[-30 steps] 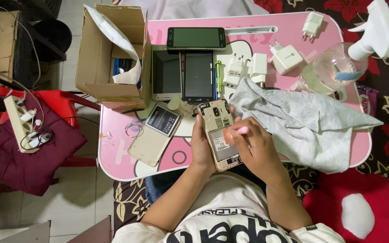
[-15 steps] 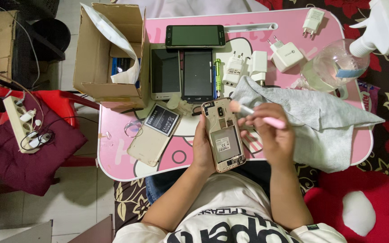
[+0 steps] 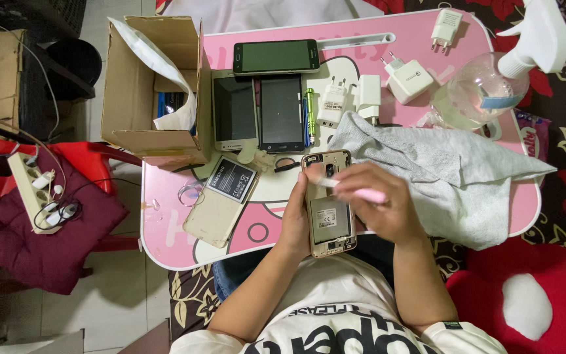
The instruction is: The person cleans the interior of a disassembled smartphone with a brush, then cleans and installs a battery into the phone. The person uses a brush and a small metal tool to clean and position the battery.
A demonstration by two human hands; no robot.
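Head view: left hand grips gold backless phone; right hand pinches pink brush.

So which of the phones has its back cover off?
The gold phone held in the left hand, its open back facing up. The three other phones lie screen-up on the pink table.

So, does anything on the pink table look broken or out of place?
Nothing looks spilled or broken. The phone in the left hand has its back off, with the inside showing. Its battery lies loose on a gold back cover to the left. The right hand holds a pink tool over the phone.
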